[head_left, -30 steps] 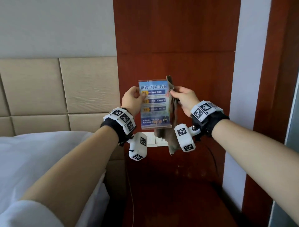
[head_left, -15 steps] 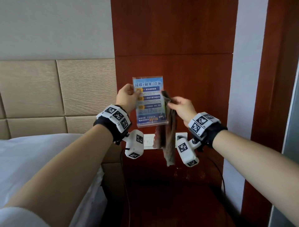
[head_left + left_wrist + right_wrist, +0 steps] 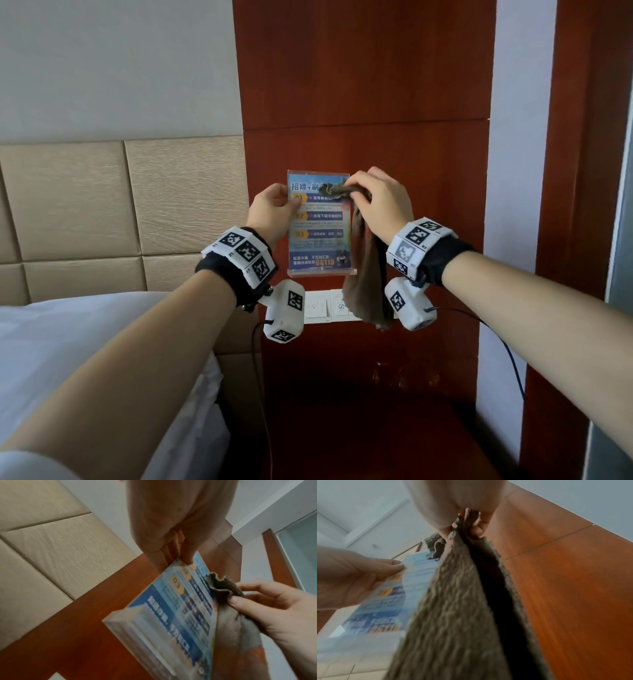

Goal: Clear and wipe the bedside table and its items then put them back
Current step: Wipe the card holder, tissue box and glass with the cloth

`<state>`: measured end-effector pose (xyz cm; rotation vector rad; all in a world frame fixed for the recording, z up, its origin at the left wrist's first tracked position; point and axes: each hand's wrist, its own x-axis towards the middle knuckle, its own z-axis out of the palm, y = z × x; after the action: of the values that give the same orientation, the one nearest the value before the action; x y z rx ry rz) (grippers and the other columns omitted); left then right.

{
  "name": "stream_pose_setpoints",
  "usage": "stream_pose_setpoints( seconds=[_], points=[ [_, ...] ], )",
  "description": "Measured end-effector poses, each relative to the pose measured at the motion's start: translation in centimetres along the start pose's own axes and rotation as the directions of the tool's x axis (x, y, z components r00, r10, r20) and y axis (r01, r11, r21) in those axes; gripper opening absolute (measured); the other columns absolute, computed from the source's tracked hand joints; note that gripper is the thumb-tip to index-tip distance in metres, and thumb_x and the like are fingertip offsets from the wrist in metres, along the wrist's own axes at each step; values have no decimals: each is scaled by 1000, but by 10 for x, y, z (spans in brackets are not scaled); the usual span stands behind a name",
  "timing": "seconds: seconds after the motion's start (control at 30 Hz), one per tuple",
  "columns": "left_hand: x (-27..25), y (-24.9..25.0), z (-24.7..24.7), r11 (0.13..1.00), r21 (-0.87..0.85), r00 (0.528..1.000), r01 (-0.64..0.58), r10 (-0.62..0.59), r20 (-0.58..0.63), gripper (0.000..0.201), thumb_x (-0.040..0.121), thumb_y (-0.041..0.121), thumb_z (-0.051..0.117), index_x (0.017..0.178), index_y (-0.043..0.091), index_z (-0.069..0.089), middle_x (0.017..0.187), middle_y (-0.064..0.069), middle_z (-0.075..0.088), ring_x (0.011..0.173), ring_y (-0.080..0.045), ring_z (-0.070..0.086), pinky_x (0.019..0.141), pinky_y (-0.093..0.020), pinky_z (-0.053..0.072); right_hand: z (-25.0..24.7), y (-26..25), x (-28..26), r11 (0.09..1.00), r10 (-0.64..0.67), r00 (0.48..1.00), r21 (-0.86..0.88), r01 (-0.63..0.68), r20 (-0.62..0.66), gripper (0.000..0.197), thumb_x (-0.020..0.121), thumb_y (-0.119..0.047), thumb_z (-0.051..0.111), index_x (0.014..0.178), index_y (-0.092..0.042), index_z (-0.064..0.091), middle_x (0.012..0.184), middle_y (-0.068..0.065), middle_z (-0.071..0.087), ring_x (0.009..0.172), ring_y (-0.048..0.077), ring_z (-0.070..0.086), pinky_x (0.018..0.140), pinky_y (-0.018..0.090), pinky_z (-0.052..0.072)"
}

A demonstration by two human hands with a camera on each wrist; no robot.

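A clear acrylic sign holder with a blue printed card [image 3: 320, 236] [image 3: 180, 609] [image 3: 385, 595] is held upright in the air before the wooden wall panel. My left hand [image 3: 274, 210] [image 3: 171, 540] pinches its upper left edge, thumb on the front face. My right hand [image 3: 376, 202] [image 3: 274, 608] grips a brown-grey cloth [image 3: 368, 284] [image 3: 226, 592] [image 3: 453, 608] and presses its bunched end on the card's upper right corner. The rest of the cloth hangs down past the sign's right edge. The bedside table top [image 3: 376, 438] is dark wood, low in the head view.
A white switch panel [image 3: 325, 306] is fixed to the red-brown wall panel [image 3: 366, 85] just under the sign. A bed with white sheets [image 3: 68, 342] and a beige padded headboard [image 3: 120, 205] lie to the left. Dark cables [image 3: 263, 394] hang from both wrist cameras.
My right hand has come up from the sign's right side and laid the cloth on the card's upper right front. The left hand keeps its pinch on the sign.
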<state>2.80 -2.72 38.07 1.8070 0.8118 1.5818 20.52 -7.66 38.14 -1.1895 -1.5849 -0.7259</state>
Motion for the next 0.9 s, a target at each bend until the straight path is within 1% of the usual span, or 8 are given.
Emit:
stream_pose_setpoints(
  seconds=[0.13,0.27,0.37,0.5,0.57,0.63,0.77,0.9],
  points=[
    [3,3,1,1000,-20,999,8,-8,-45,20,93,10,55,76,22,52,92,-4,64,82,-21,65,81,-44,56,7,-2,-16,997,-75,991,-17,77,107,15,89,-7,56,94,-10,70,90,9,60,77,27,58,60,35,47],
    [7,7,-4,999,-29,996,20,-22,-84,19,93,13,55,77,22,51,88,2,64,88,-21,66,82,-44,56,14,0,-36,988,-140,965,-38,152,224,16,87,-4,58,97,-8,70,89,10,59,80,27,57,58,31,40],
    [4,5,-6,1000,-21,996,24,-25,-86,19,93,13,55,77,22,51,83,5,63,86,-21,66,79,-41,57,15,-1,-45,982,-152,940,-58,178,304,17,89,-6,56,101,-8,69,91,9,59,84,25,56,59,30,37],
    [-4,-2,-4,1000,-7,1000,12,-12,-23,18,93,13,54,77,21,51,84,3,63,81,-18,65,73,-37,57,9,-7,-39,989,-117,952,-58,139,282,19,90,-6,53,100,-9,69,92,9,58,83,25,56,61,34,43],
    [-8,-3,-3,1000,15,1000,-10,10,17,18,93,13,55,77,21,51,83,2,64,77,-17,64,70,-33,57,3,-11,-26,993,-73,964,-68,93,257,20,92,-7,51,101,-10,69,95,8,58,80,23,54,62,30,39],
    [-10,-4,-1,999,30,999,-15,14,37,18,93,13,55,78,22,51,84,1,64,77,-17,65,68,-33,57,-4,-13,-11,996,-30,976,-81,49,217,21,93,-9,49,101,-11,68,96,8,58,79,23,54,62,29,38],
    [-12,-2,2,999,28,999,-19,18,46,19,93,14,56,77,23,51,91,-5,66,83,-22,66,71,-37,57,-14,-17,13,995,10,988,-98,5,155,22,93,-9,48,100,-11,69,97,10,58,83,29,57,62,30,40],
    [-12,1,2,999,31,999,-25,25,26,19,92,14,57,76,24,52,96,-9,66,86,-25,66,76,-41,56,-17,-24,18,992,23,986,-127,-2,164,22,93,-10,48,101,-11,68,98,9,58,84,27,57,62,30,40]
  ],
)
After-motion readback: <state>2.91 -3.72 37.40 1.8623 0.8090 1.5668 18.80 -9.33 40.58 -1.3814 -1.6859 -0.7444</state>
